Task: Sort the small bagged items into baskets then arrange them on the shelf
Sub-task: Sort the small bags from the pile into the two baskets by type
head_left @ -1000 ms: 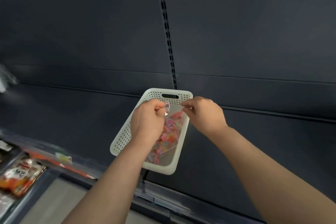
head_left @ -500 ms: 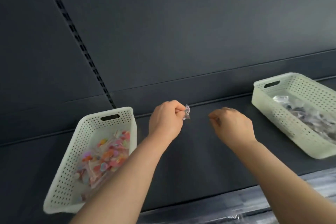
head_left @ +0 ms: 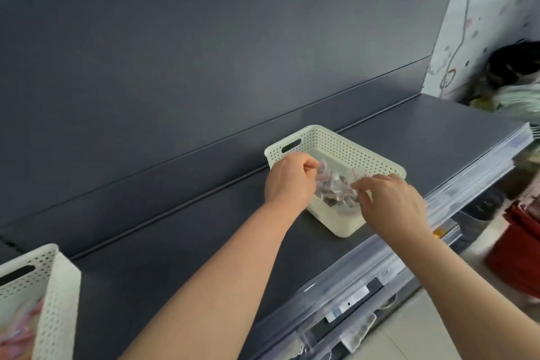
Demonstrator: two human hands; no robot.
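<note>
A white perforated basket (head_left: 353, 147) stands on the dark grey shelf (head_left: 190, 248), holding a pile of small clear bags with greyish contents (head_left: 336, 191). My left hand (head_left: 287, 183) is over the basket's near-left corner, pinching one small bag (head_left: 321, 167) just above the pile. My right hand (head_left: 393, 203) reaches in from the basket's front-right side, its fingertips pinched on a clear bag at the edge of the pile. A second white basket (head_left: 54, 286) with pink bagged items (head_left: 26, 327) sits at the bottom-left corner.
The shelf's back panel rises right behind the basket. A clear price rail (head_left: 380, 267) runs along the shelf's front edge. A red crate (head_left: 520, 248) stands on the floor at the right. Another person (head_left: 517, 73) is at the far right.
The view has swung right, from the pink-bag basket to the grey-bag basket. My left hand carried the small bag over this basket, and my right hand reached into the pile.
</note>
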